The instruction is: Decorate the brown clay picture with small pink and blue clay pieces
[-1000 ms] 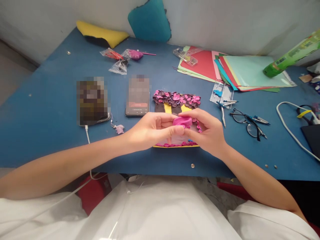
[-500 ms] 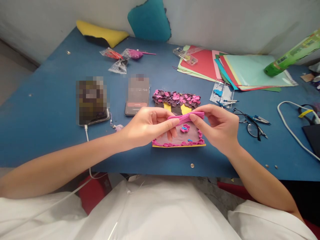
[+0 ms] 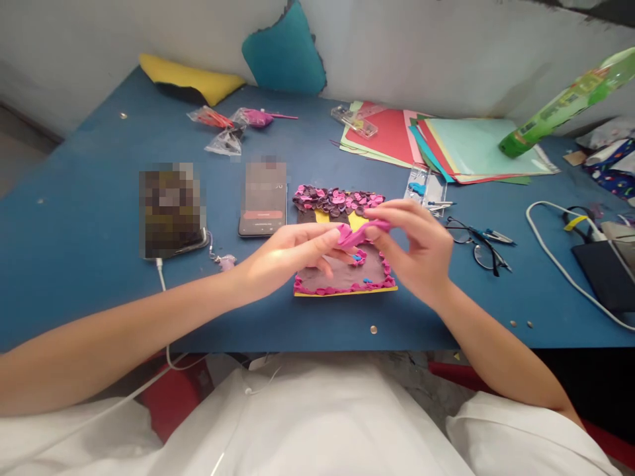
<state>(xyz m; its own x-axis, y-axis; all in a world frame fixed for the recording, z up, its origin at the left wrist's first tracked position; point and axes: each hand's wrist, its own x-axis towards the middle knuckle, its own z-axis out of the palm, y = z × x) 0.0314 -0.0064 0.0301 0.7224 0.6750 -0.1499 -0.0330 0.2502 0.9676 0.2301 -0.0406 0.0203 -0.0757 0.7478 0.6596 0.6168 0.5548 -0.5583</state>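
A strip of pink modelling clay is stretched between both hands, bent and twisted along its length. My left hand pinches its left end between thumb and fingers. On the other end, my right hand grips with thumb and fingertips. Below them on the table lies a clay-decorated panel, with a mauve base, pink ruffled edging, a row of pink and dark petals along the top, and yellow and black patches. A pink clay flower with a blue centre sits on it, partly hidden by the fingers.
Two phones, one charging and one upright-facing, lie left of the panel. Eyeglasses, a clear case, coloured paper sheets and a green bottle-like object are rightward. Small bags lie behind.
The clay strip has gone from fairly straight to bent and twisted. My right hand's fingers have lifted and shifted on it. The whole view has swung slightly to the right.
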